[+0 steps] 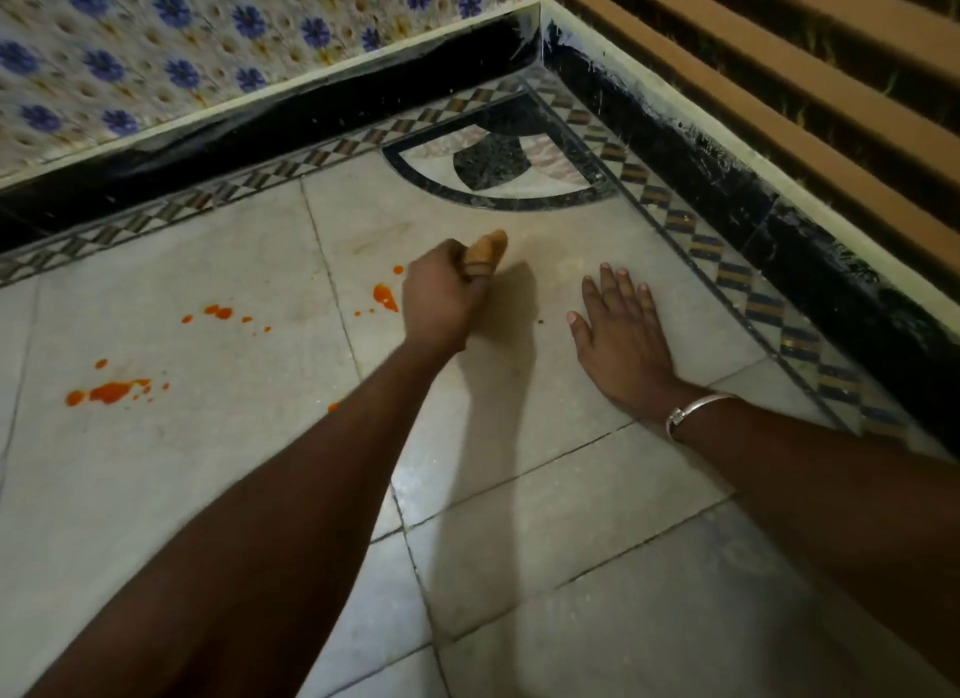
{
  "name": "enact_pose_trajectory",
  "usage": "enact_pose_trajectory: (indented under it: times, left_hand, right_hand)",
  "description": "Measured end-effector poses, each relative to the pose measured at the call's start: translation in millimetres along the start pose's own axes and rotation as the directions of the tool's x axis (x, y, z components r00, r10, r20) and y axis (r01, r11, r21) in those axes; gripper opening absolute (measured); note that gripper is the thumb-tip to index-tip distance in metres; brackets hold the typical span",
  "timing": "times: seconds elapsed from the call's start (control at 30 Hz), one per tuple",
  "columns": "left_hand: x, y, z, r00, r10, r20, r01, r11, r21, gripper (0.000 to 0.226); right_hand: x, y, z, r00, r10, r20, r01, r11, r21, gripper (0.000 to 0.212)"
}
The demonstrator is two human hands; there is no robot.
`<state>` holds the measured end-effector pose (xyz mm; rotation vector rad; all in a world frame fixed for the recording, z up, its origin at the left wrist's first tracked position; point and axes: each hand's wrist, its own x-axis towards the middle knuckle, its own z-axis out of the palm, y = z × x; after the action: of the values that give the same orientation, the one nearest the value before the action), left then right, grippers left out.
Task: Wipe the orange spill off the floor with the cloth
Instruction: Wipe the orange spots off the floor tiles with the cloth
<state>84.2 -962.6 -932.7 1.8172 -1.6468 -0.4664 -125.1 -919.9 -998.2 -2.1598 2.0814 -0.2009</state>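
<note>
Orange spill marks lie scattered on the pale tiled floor [519, 515]: a larger splash [111, 392] at the left, small drops [221, 313] further in, and a blob [385, 297] just left of my left hand. My left hand [441, 295] is closed in a fist around a bunched tan cloth [485, 253], whose end sticks out above the fingers; the fist sits right beside that blob. My right hand [621, 328] rests flat on the floor to the right, fingers spread, holding nothing. A silver bangle [696, 409] circles its wrist.
A black skirting [311, 120] under flowered wall tiles runs along the back. Another black skirting [779, 219] with brown slats above it closes the right side. They meet at a corner, where a dark inlaid quarter-circle pattern [498, 162] marks the floor.
</note>
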Motion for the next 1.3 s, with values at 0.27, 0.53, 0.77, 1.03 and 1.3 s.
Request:
enact_pose_trajectory:
  times: [0.27, 0.53, 0.77, 1.03, 1.3]
  left_hand:
    - [-40.8, -76.7, -68.9, 0.782, -0.51, 0.359, 0.624, 0.643, -0.445, 0.014]
    - [-83.7, -113.0, -64.6, 0.987, -0.148, 0.063, 0.117, 0.93, 0.349, 0.068]
    - [-77.8, -144.6, -25.2, 0.925, 0.031, 0.379, -0.258, 0.783, 0.566, 0.068]
    - [-138.5, -128.5, -5.2, 0.972, -0.23, 0.053, 0.162, 0.814, 0.557, 0.075]
    - [-74.3, -159.1, -33.5, 0.953, -0.3, 0.046, 0.221, 0.79, 0.571, 0.071]
  right_hand:
    - [-10.7, -76.4, 7.6, 0.967, -0.255, 0.013, 0.253, 0.964, 0.084, 0.061]
    - [-30.1, -108.1, 48.0, 0.909, -0.403, 0.104, 0.404, 0.915, 0.017, 0.067]
    - [-31.6, -106.0, 57.5, 0.914, -0.404, 0.043, 0.405, 0.914, -0.006, 0.067]
    - [-34.2, -108.1, 57.0, 0.919, -0.394, 0.026, 0.395, 0.919, -0.015, 0.066]
    - [-33.7, -107.0, 54.3, 0.918, -0.395, 0.035, 0.395, 0.918, -0.02, 0.067]
